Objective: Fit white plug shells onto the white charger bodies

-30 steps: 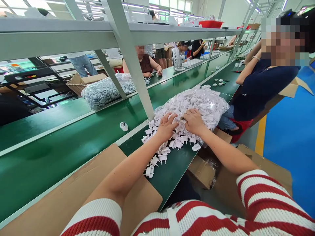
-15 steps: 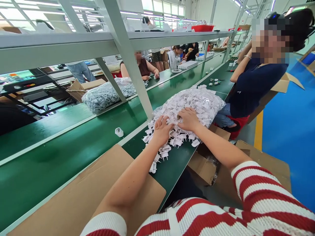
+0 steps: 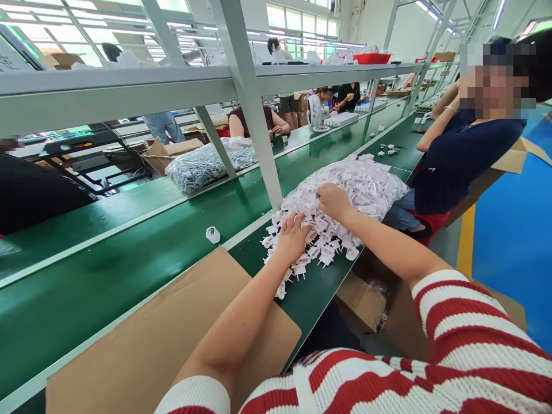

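Observation:
A clear plastic bag (image 3: 375, 181) of white plug housings lies on the green bench, its near end spilling loose plug pieces (image 3: 325, 253) onto the surface. My left hand (image 3: 293, 238) rests on the near left part of the spilled pile, fingers spread, with no piece visibly gripped. Higher on the heap, my right hand (image 3: 334, 201) has its fingers curled against the bag's plastic; the fingertips are partly hidden. Some pieces show two metal pins. A single white charger shell (image 3: 213, 234) sits apart on the green belt to the left.
A flat cardboard sheet (image 3: 172, 339) covers the bench near my left arm. A slanted metal post (image 3: 254, 103) and shelf stand beyond the bag. Another filled bag (image 3: 202, 167) lies across the belt. A co-worker (image 3: 470, 144) sits at right, above open cartons (image 3: 362, 299).
My right hand has moved farther up the bag and away from my left hand, widening the gap between them. The view has shifted, so the scene sits farther right and lower.

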Tool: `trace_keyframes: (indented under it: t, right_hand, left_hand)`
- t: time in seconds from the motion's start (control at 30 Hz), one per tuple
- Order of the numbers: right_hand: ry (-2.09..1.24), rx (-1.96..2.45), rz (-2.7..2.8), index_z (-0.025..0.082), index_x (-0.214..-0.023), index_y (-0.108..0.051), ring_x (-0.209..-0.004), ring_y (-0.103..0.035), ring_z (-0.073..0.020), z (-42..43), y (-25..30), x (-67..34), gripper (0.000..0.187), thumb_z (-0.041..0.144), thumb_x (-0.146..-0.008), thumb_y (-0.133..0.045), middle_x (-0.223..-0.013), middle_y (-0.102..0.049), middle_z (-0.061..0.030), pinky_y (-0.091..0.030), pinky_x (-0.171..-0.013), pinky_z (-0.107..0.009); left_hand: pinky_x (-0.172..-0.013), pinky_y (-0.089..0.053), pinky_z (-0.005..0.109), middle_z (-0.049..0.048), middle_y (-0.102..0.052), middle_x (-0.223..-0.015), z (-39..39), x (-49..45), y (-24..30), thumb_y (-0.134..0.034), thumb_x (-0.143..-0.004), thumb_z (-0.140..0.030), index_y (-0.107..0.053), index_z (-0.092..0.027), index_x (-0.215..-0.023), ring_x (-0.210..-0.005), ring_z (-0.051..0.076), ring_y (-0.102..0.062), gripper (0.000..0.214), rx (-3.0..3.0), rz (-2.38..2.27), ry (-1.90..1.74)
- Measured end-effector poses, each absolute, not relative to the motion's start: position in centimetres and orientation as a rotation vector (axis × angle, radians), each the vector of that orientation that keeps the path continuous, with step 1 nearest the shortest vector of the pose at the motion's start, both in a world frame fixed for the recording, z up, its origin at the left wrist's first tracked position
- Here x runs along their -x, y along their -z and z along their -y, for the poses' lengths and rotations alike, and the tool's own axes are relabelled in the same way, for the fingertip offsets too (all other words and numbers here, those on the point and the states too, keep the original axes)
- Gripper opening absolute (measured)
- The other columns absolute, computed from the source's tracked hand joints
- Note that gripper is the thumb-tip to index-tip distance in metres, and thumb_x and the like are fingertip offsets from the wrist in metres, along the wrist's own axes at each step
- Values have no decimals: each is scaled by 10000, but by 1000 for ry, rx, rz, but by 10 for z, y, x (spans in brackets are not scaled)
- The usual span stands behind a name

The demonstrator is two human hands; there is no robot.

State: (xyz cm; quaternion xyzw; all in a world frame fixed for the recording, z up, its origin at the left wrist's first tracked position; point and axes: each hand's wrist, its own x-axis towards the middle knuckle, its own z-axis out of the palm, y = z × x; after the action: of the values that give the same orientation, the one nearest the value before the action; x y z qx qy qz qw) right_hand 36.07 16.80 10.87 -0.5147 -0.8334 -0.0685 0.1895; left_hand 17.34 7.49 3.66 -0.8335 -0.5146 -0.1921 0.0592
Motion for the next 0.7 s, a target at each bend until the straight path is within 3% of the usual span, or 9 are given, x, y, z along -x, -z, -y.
trace_keyframes:
  t: [0.13, 0.3, 0.5, 0.7]
  right_hand:
    - [86, 1534, 2175, 213, -961, -711, -956, -640, -269, -185, -110, -365, 187, 190, -825, -585, -1038, -739, -82, -437, -734, -346]
    - [-31, 1602, 1950, 208, -1031, -704, -919, -660, -261, -197, -113, -362, 249, 204, -840, -544, -1064, -760, -84, -450, -720, -348]
    - [-222, 1566, 1642, 212, -1081, -700, -834, -677, -242, -207, -113, -361, 313, 209, -814, -538, -1086, -776, -65, -508, -791, -370]
    - [-315, 1454, 1522, 170, -1088, -722, -868, -714, -243, -200, -114, -363, 348, 179, -783, -556, -1094, -782, -100, -549, -874, -373]
  left_hand:
    - [-1225, -325, 623, 79, -467, -1599, -74, -167, -37, -478, -889, -7, -728, -261, -1232, -1542, 373, -297, 494, 2534, 1498, 499]
    - [-1320, -174, 561, 13, -293, -1709, -73, -159, -37, -465, -899, -23, -711, -218, -1263, -1612, 313, -143, 481, 2639, 1257, 392]
    - [-1322, -170, 548, 112, -636, -1451, -83, -156, -41, -429, -877, 8, -709, -186, -1272, -1574, 257, -290, 522, 2757, 1419, 366]
    - [-1275, -204, 648, 51, -684, -1393, -88, -157, -35, -481, -780, 31, -703, -256, -1263, -1536, 306, -362, 605, 2757, 1574, 421]
